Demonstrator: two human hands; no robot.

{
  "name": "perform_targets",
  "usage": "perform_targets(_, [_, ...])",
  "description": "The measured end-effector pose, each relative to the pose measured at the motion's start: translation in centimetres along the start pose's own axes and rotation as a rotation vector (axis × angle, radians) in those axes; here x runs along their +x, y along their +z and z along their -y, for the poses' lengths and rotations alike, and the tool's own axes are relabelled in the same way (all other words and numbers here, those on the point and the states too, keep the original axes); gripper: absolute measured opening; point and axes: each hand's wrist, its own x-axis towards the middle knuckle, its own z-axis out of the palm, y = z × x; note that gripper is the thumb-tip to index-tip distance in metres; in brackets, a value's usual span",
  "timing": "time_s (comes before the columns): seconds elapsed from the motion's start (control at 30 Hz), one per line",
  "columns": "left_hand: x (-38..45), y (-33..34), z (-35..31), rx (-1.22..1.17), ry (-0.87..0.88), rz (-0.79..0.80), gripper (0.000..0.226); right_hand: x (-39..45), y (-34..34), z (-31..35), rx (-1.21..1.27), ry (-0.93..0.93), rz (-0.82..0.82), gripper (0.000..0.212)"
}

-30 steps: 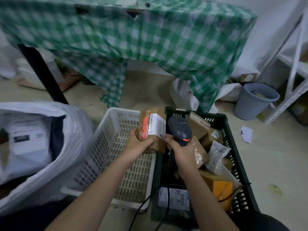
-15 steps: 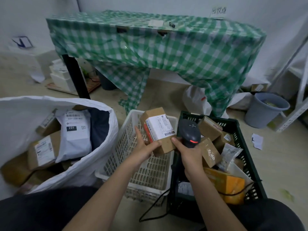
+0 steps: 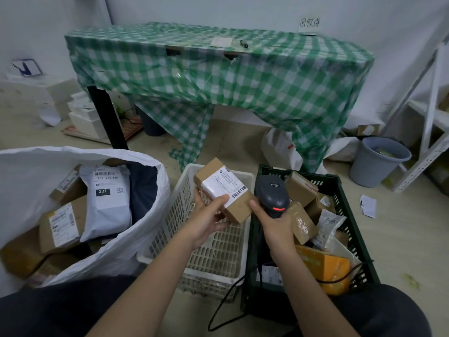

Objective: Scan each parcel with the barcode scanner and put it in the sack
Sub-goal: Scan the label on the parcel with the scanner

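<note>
**Parcel held beside scanner on a cluttered floor**

At frame centre, the left hand (image 3: 206, 222) grips a brown parcel (image 3: 224, 190), thumb pressed on its label. The right hand (image 3: 274, 227) has its fingers curled round the barcode scanner (image 3: 272, 194). A white sack (image 3: 145, 229) lies lower left, beside a white basket (image 3: 213, 254) and a green crate (image 3: 349, 215) on the beige floor (image 3: 401, 229). A checked tablecloth (image 3: 218, 76) hangs behind.

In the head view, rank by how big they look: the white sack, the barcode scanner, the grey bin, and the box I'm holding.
1. white sack
2. grey bin
3. box and barcode scanner: look alike, unranked. Both sit nearer the camera than the bin.
</note>
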Motion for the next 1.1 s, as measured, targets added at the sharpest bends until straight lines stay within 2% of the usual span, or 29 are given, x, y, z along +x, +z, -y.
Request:
perform_targets(0.07, [0.0,0.4,0.1,0.004,0.018,-0.03,0.105,0.1,0.1,-0.1,0.032,0.03,-0.016,0.037])
perform_targets(0.2, [-0.2,0.6,-0.3,0.216,0.107,-0.071,0.114,0.4,-0.1,-0.1,0.08,0.073,-0.051,0.034])
perform_targets(0.27, [-0.1,0.4,-0.9,0.266,0.126,-0.085,0.106,0.5,-0.3,-0.1,0.088,0.082,-0.068,0.032])
perform_targets(0.4, [0.0,0.1,-1.8,0.303,0.114,-0.136,0.071,1.1,-1.3,0.2,0.064,0.083,-0.132,0.036])
perform_targets(0.5, [-0.1,-0.5,-2.0,0.408,0.092,-0.168,0.077,1.7,-2.2,1.2,0.024,0.065,-0.093,0.022])
perform_targets(0.6, [-0.1,-1.3,-2.2,0.513,0.048,-0.115,0.077,2.3,-3.2,1.7,-0.045,0.043,-0.054,0.024])
perform_targets(0.73, [0.0,-2.8,-2.0,0.644,-0.071,0.071,0.096,2.7,-3.8,1.9,-0.144,0.023,-0.008,0.034])
perform_targets(0.8, [-0.2,-3.0,-1.6,0.687,-0.085,0.088,0.097,2.6,-3.6,1.7,-0.181,0.011,-0.004,0.037])
perform_targets(0.97, [-1.6,-3.1,-1.0,0.679,0.081,0.016,0.085,2.0,-2.4,0.5,-0.123,0.033,-0.058,0.03])
perform_targets(1.1, [-2.4,-3.6,-0.8,0.652,0.137,0.057,0.083,1.6,-1.7,-0.3,-0.016,0.084,-0.086,0.04])
